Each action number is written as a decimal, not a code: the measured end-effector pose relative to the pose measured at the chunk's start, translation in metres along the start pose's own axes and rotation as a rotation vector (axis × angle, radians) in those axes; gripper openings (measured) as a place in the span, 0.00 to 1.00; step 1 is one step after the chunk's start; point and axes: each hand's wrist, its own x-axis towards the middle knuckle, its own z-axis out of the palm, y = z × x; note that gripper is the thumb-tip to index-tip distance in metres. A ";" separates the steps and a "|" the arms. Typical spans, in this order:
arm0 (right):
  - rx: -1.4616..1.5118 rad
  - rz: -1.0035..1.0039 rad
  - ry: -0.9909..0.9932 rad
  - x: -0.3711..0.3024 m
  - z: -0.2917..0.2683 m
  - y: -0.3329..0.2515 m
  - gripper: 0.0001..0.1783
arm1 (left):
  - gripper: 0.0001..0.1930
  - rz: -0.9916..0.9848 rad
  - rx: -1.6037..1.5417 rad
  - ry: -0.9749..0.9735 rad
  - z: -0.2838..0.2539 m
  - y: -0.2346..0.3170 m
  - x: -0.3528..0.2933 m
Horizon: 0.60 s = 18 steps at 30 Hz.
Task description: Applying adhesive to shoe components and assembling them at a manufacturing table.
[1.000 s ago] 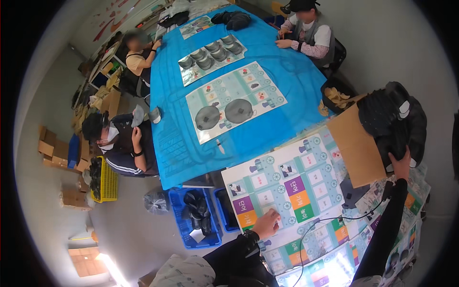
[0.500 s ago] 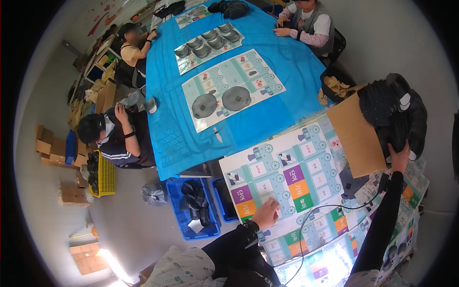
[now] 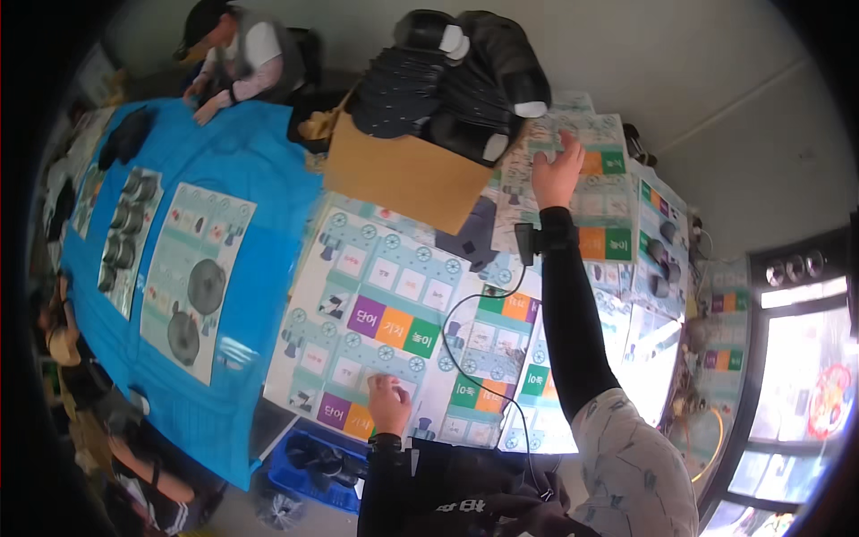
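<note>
My left hand (image 3: 389, 404) rests on the printed sheet (image 3: 380, 273) near the table's front edge, its fingers curled in; nothing shows in them. My right hand (image 3: 559, 170) is stretched out to the far right above more printed sheets, fingers apart and holding nothing. Just left of it lies a heap of black shoe-like pieces with white patches (image 3: 506, 63) and a stack of dark flat pieces (image 3: 394, 94), behind a brown cardboard panel (image 3: 407, 179). A dark grey flat piece (image 3: 470, 233) lies partly under that panel. A black cable (image 3: 446, 327) curves across the sheets from my right wrist.
On the left, a blue-covered table (image 3: 268, 259) bears round grey pieces (image 3: 206, 286) and rows of curved grey pieces (image 3: 125, 224). A blue crate (image 3: 304, 447) with black pieces sits below. Co-workers sit around, one person (image 3: 242, 54) at the far side. A window (image 3: 796, 376) is at right.
The view has swung to the right. My right hand has come off the black pieces and moved to their right, its fingers spread. My left hand stays on the sheets with its fingers curled.
</note>
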 end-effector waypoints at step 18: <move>0.048 -0.106 -0.949 -0.146 0.140 0.093 0.37 | 0.11 -0.102 0.042 -0.003 -0.012 0.014 -0.004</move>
